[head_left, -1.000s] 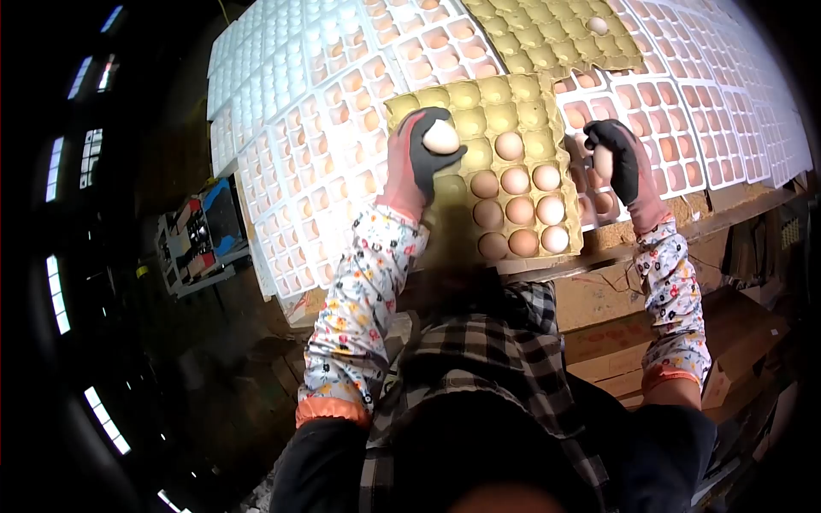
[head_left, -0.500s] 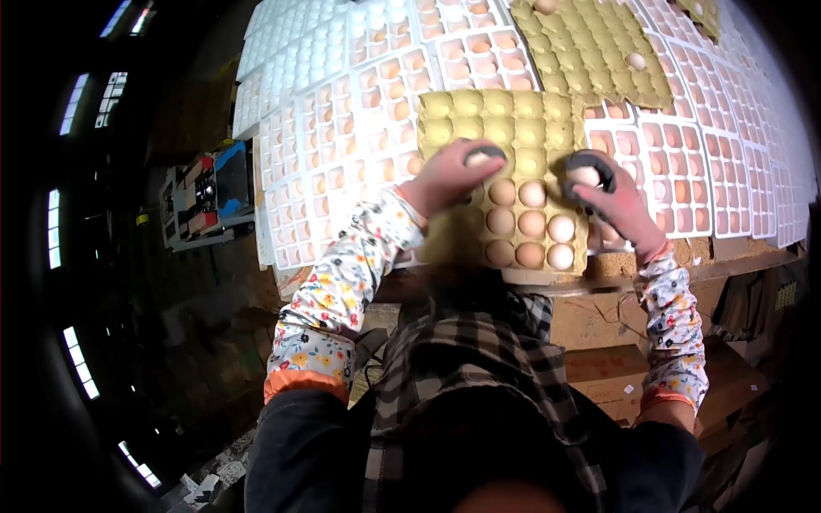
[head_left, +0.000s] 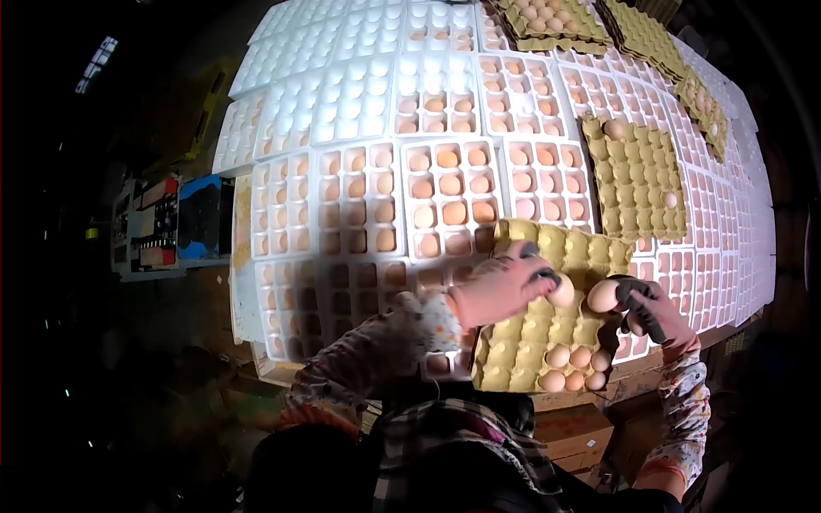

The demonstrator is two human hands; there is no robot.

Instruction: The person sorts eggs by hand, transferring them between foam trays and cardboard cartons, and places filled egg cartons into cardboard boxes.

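Note:
A yellow pulp egg tray (head_left: 505, 355) lies in front of me, with several eggs (head_left: 575, 368) grouped at its near right end. Over its middle, my left hand (head_left: 505, 291) has its fingers closed on a pale egg (head_left: 560, 291); dark coverings show on the fingers. Just to the right, my right hand (head_left: 657, 312), its fingers also dark-covered, grips a brownish egg (head_left: 604, 296). Another egg (head_left: 634, 323) shows beneath the right fingers; whether the hand holds it is unclear. The left hand hides part of the tray.
White trays (head_left: 402, 205) with eggs in their cells spread left, behind and right. A second pulp tray (head_left: 637, 175) with a couple of eggs lies at back right. Farther off is a stacked pulp tray of eggs (head_left: 547, 17). Cardboard boxes (head_left: 569, 440) stand below the table edge.
The view has shifted, putting the pulp tray lower and farther right. Both hands have come closer together over it, each holding an egg. Fewer eggs show at its near end.

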